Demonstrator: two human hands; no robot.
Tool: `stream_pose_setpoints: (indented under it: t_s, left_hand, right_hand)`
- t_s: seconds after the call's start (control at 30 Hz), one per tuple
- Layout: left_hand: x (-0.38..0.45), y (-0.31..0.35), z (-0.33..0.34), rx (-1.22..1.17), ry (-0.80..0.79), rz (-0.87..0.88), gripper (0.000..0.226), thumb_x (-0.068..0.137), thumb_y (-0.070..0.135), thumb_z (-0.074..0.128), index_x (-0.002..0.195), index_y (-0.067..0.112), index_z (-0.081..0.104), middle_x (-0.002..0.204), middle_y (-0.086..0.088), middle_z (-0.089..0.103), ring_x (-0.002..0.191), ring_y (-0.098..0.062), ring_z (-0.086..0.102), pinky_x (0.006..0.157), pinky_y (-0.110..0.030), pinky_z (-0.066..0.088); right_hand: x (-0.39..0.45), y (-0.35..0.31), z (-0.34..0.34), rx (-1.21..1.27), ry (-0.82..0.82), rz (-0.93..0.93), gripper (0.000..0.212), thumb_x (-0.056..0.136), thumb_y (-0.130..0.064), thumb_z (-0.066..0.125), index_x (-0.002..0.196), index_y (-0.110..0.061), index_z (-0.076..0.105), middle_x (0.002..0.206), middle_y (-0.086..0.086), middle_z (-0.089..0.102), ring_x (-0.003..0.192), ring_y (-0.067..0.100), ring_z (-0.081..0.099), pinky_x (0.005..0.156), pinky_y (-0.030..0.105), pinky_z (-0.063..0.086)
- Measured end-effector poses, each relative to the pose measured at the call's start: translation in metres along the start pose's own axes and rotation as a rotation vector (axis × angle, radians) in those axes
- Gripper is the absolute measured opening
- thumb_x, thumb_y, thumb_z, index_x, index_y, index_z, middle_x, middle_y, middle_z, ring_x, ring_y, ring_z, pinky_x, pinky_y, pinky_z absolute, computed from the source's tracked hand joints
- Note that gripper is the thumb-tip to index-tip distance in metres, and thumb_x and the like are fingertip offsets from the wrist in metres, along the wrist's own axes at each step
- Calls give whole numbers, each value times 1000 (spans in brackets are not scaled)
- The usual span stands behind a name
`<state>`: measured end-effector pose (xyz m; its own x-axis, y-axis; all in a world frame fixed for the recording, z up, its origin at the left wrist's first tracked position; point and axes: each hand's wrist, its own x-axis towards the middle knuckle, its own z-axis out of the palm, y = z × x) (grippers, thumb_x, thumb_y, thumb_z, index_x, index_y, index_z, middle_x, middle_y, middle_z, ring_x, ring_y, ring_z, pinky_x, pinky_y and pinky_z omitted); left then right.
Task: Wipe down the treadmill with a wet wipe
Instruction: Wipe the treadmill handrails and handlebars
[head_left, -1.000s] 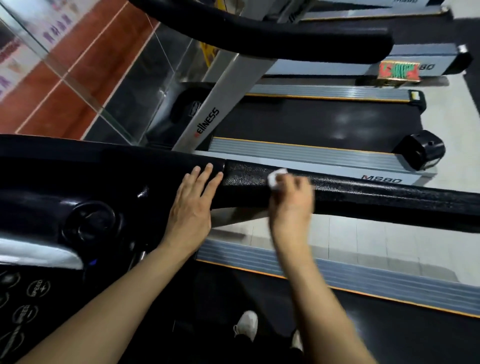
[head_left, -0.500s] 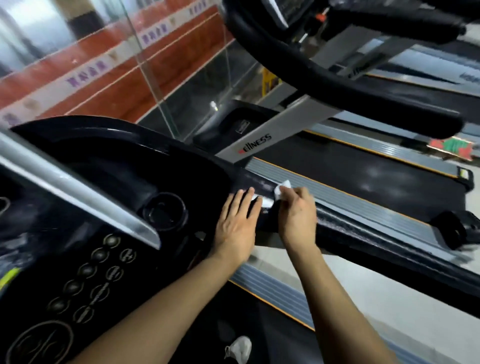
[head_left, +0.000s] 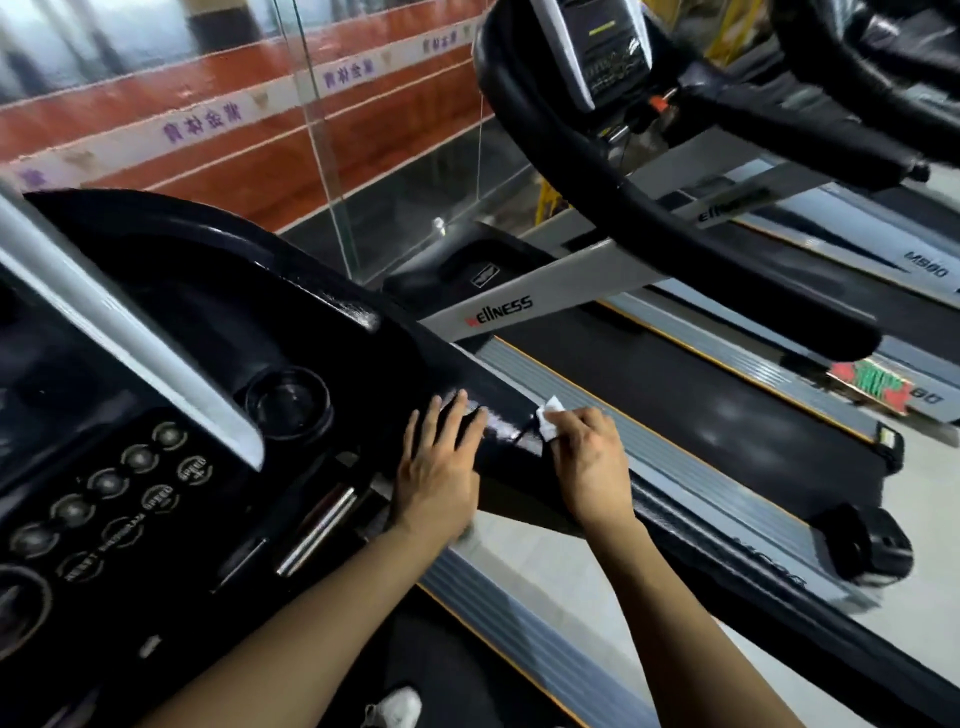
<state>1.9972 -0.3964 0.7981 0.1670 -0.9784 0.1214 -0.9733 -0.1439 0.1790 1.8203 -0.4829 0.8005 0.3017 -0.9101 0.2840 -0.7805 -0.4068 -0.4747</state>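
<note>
Two hands share my treadmill's glossy black handrail (head_left: 498, 410) near the console edge: left hand (head_left: 436, 467) lies flat, fingers straight — right hand (head_left: 587, 457) pinches the crumpled white wet wipe (head_left: 550, 423) against it. Bare pebbled rail runs rightward beyond.

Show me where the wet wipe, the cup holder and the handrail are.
wet wipe (head_left: 549, 422): head view, white fold showing above the right hand's fingers.
cup holder (head_left: 289, 402): head view, bottom of the round well.
handrail (head_left: 501, 415): head view, glossy stretch between the hands.
</note>
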Motion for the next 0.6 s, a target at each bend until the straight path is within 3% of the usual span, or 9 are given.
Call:
stream_pose_setpoints:
  t_s: [0.1, 0.17, 0.3, 0.4, 0.5, 0.6]
  left_hand:
    - [-4, 42, 10, -39, -89, -63, 77, 94, 16, 54, 161, 34, 19, 171, 0, -1, 157, -28, 1, 125, -47, 11]
    - [-13, 76, 18, -94, -125, -94, 70, 99, 17, 50, 160, 33, 19, 171, 4, -7, 157, -24, -5, 126, -46, 13]
    - [-41, 131, 36, -231, -122, -209, 59, 99, 13, 48, 155, 24, 35, 171, 7, -1, 157, -22, -1, 126, -40, 16]
    - [-60, 162, 42, -228, -140, -250, 57, 100, 15, 48, 154, 25, 36, 171, 6, 1, 157, -25, 2, 126, -41, 14]
    - [-80, 187, 41, -217, -139, -287, 63, 100, 16, 48, 158, 31, 28, 171, 8, 2, 157, -23, 1, 126, -40, 11]
    - [-104, 201, 34, -198, -106, -366, 61, 102, 19, 46, 158, 35, 28, 170, 10, 7, 157, -21, 2, 124, -40, 9]
  right_hand:
    - [-5, 26, -10, 51, -56, -132, 32, 86, -2, 65, 113, -18, 70, 101, 1, 59, 94, 23, 52, 80, 26, 38]
    - [-4, 44, -17, 98, -112, -236, 27, 90, -8, 61, 113, -21, 69, 103, -1, 59, 93, 24, 52, 82, 30, 40]
    - [-9, 80, -31, 180, -203, -402, 18, 90, -26, 60, 106, -23, 70, 102, -3, 59, 90, 23, 53, 77, 38, 46]
    - [-15, 110, -40, 227, -266, -409, 19, 91, -33, 58, 103, -26, 71, 104, -4, 59, 92, 21, 55, 82, 30, 44]
    - [-17, 132, -49, 236, -320, -401, 17, 91, -18, 66, 102, -29, 72, 103, -7, 58, 95, 20, 56, 81, 23, 42]
    - [-19, 148, -58, 240, -359, -410, 30, 88, -8, 64, 101, -34, 69, 103, -12, 57, 96, 19, 59, 82, 34, 51]
